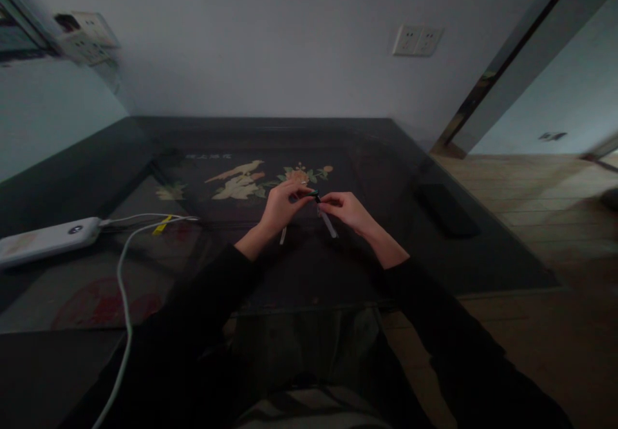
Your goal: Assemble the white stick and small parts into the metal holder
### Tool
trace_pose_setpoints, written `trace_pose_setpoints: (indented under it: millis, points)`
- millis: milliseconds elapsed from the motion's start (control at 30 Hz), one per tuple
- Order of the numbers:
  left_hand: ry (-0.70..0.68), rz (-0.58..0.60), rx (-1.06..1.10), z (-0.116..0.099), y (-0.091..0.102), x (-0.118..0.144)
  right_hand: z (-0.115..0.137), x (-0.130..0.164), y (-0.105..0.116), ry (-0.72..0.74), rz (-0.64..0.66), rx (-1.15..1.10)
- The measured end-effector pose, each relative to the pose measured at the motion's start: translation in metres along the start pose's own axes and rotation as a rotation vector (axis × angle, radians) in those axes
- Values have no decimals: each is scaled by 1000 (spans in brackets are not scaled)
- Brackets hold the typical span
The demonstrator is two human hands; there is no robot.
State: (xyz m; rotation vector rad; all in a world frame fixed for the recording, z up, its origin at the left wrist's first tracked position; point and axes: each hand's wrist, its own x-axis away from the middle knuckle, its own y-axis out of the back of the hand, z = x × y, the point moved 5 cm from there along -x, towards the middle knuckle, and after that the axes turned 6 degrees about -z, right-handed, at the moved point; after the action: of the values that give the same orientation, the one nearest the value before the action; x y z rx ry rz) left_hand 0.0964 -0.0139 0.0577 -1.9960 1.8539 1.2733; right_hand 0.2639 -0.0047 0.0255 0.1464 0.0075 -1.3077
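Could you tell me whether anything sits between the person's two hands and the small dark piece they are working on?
Nothing visible does. The left hand and the right hand both pinch the small dark piece directly with their fingertips above the dark table. A pale strip hangs from under the right hand. The white power bank lies far off.

PLACE: you're in a home room | dark glass-topped table (434, 158) with inlaid bird-and-flower picture (246, 181) at centre | wall sockets (418, 40) upper right | wooden floor (541, 203) right | power bank (46, 240) charging left

dark table (396, 158) with floral inlay, white cable (126, 300)
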Motion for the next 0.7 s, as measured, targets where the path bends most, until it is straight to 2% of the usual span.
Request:
trace_pose_setpoints:
  millis: [200,333,467,600,700]
  points:
    - [21,-9,74,0,-1,0,4,-2,13,29,-64,36]
    - [60,-4,70,3,-4,0,10,-7,41,100,-207,8]
    - [22,123,-9,6,-15,6,10,-11,73,143,-363,115]
    - [-54,240,-131,13,-26,13,-6,-14,89,10,-367,382]
    - [-45,250,-175,24,-30,14,-17,-15,90,-135,-347,572]
